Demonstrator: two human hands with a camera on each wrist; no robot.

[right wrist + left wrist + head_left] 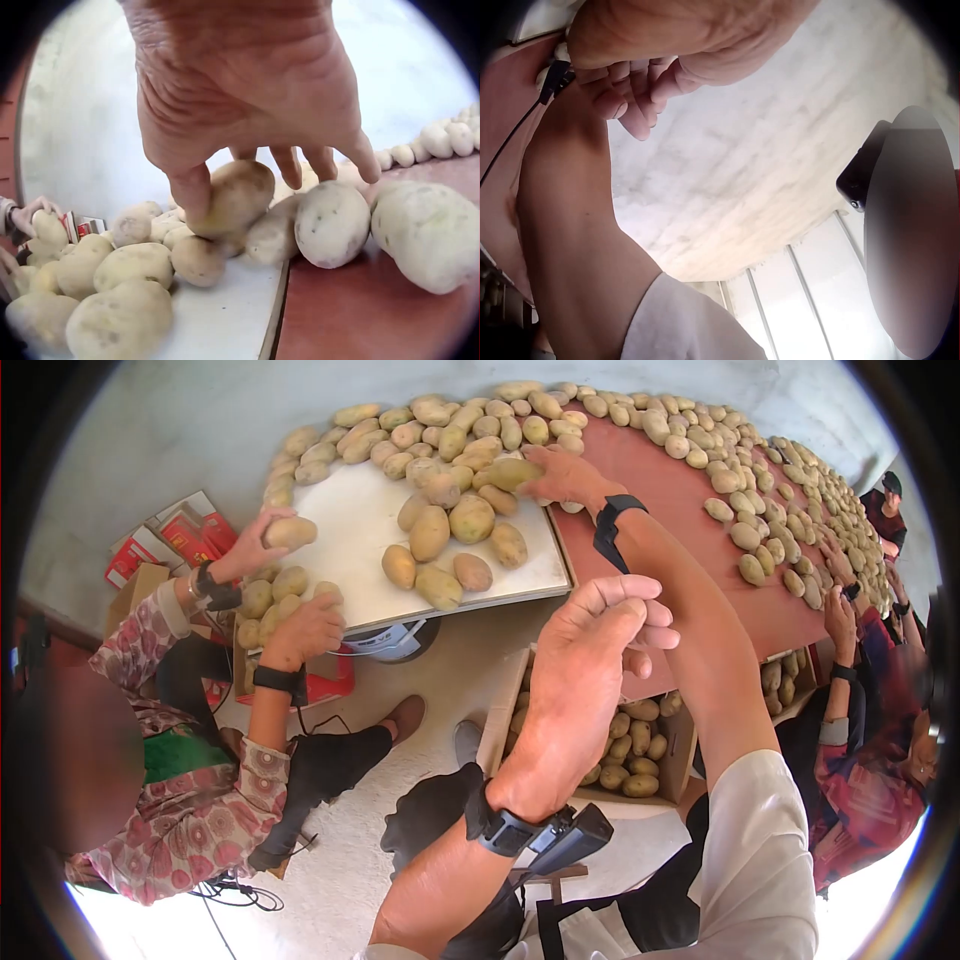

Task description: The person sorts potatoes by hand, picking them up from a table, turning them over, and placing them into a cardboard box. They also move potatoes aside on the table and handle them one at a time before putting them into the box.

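My left hand [585, 670] is closest to the lens, raised over my lap. Black strap on the wrist.

Surface: a white board [350, 530] set as a tabletop, butted against a red-brown table [680, 500] on its right edge. A grey wall [180, 420] stands behind the board and a pale floor [330, 840] lies below it. Loose potatoes [440, 545] are scattered on the board, thickest along its far edge, and the row runs on across the table away from the board. Red cartons [165, 540] sit on the floor off the board's left corner.

Containers: a cardboard box [497, 725] stands on the floor below the board's near right corner, and the boxed potatoes [630, 750] fill its bottom.

Another person sits at the board's left edge. Their hand [240, 555] holds a potato up at that edge.

Grip, right: my right hand [563, 475] is stretched out to the board's far right corner. It grasps a potato [232, 196], thumb on one flank and fingers hooked over the other. The potato rests on the heap there, touching its neighbours, just short of the seam with the table.

Grip, left: fingers [622, 101] curled in toward the palm, with nothing in them. They sit close by my right forearm. The wrist view is too tight to tell whether they touch it.
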